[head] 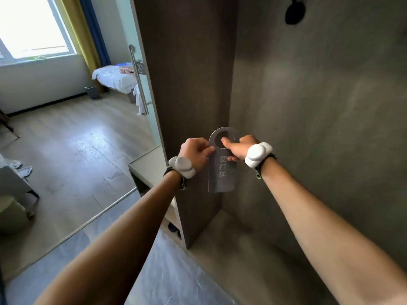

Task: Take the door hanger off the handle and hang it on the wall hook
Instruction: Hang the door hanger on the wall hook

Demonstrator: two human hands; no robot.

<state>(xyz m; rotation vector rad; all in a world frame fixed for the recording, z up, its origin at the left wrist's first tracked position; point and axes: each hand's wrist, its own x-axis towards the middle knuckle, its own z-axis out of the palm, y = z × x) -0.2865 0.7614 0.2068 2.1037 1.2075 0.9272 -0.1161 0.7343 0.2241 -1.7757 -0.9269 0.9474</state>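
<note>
Hotel-type room here, grey concrete-look wall [319,106] on the right and a dark wood-grain panel [189,73] meeting it in a corner. The door hanger [222,170] is a grey card with a round hole at the top and three pale characters down its face, held up in front of that corner, hanging straight down, off any handle. The left hand [195,151] pinches the card's left edge just below the hole, fingers curled in tight. The right hand [239,147] grips the right side, thumb poking into the hole and the other fingers tucked behind the card, so most of them are hidden. Both forearms are bare and stretched out forward, each wrist wearing a chunky white band device [257,154].

Up in the top right there's a black wall hook [295,12] on the grey wall, well above the card and partly cut off by the frame edge. Left of the panel is a glass door [145,119] with a long metal bar handle [137,78]. Beyond it, a wood floor [72,146], a bed [114,78] with white sheets, a small bin [92,92], yellow and blue curtains [88,34], and a bright window [33,25] too blown out to see through.
</note>
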